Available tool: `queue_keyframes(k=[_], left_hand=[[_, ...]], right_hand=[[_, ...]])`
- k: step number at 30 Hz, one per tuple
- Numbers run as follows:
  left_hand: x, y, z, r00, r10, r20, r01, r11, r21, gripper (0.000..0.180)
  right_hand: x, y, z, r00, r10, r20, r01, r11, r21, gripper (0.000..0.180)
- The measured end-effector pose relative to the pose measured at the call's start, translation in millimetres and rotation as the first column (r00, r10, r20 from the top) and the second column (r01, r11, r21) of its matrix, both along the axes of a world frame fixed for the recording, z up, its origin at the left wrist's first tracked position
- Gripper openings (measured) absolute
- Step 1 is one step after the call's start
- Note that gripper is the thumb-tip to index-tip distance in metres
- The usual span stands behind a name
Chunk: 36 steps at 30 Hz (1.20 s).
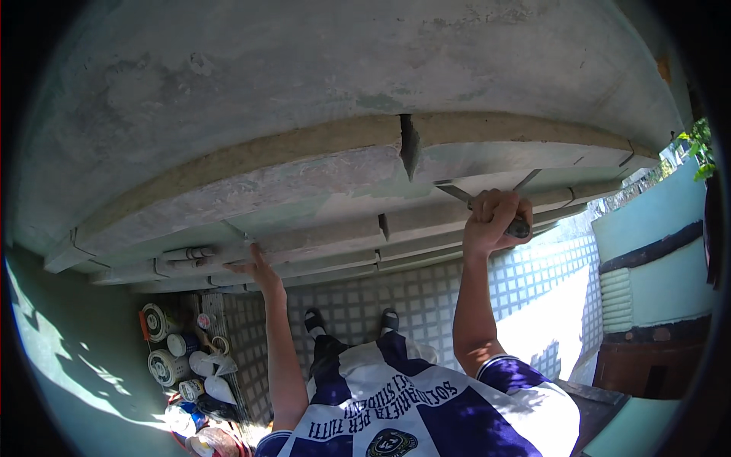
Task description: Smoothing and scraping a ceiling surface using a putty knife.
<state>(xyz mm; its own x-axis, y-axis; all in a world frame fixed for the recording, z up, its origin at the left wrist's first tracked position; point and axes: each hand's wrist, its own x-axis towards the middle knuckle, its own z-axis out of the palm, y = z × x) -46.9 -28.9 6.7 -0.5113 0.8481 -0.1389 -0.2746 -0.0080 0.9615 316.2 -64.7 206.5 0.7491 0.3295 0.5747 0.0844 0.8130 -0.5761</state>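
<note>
My right hand [499, 221] is closed around the dark-ended handle of a wide putty knife [454, 190]. Its broad metal part spreads from my fist toward the grey plastered ledge face, and I cannot make out its whole outline. To the left, my left hand [259, 268] is raised at the lower ledge [304, 240], fingers apart, with nothing visible in it. Its fingertips are at or very near the ledge edge. The upper ledge [304, 145] runs in a long band above both hands, with a dark notch [410, 145] cut through it.
Several buckets [160, 324] and bags stand at the lower left beside a pale green wall [84, 350]. Dark slim items [188, 254] lie by the lower ledge. Checked tiles [350, 305] cover the floor, sunlit at right. A green wall with a dark stripe [655, 247] bounds the right.
</note>
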Motion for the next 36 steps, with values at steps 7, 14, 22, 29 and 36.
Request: queue_keyframes(k=[7, 14, 22, 29, 36], left_hand=[[22.8, -2.2, 15.3, 0.999, 0.029, -0.029, -0.027, 0.998, 0.063, 0.103], [24.5, -3.8, 17.8, 0.994, 0.079, -0.069, -0.077, 0.996, 0.035, 0.105], [38.2, 0.2, 19.8, 0.968, 0.230, -0.101, -0.219, 0.970, 0.107, 0.080], [30.2, -4.7, 25.9, 0.995, 0.080, -0.060, -0.078, 0.996, 0.035, 0.102], [35.6, -8.9, 35.8, 0.999, 0.034, -0.038, -0.034, 0.999, 0.018, 0.099]], right_hand=[[2.8, 2.4, -10.8, 0.998, 0.054, -0.032, -0.056, 0.996, -0.063, 0.032], [4.2, 4.7, -17.6, 0.999, -0.005, 0.044, 0.008, 0.999, -0.053, 0.031], [1.0, 1.4, -11.5, 0.999, 0.048, -0.022, -0.049, 0.998, -0.046, 0.032], [3.4, 9.5, -14.9, 1.000, 0.003, -0.018, -0.004, 0.995, -0.105, 0.033], [-0.4, 15.3, -22.3, 0.999, -0.010, -0.047, 0.002, 0.989, -0.151, 0.033]])
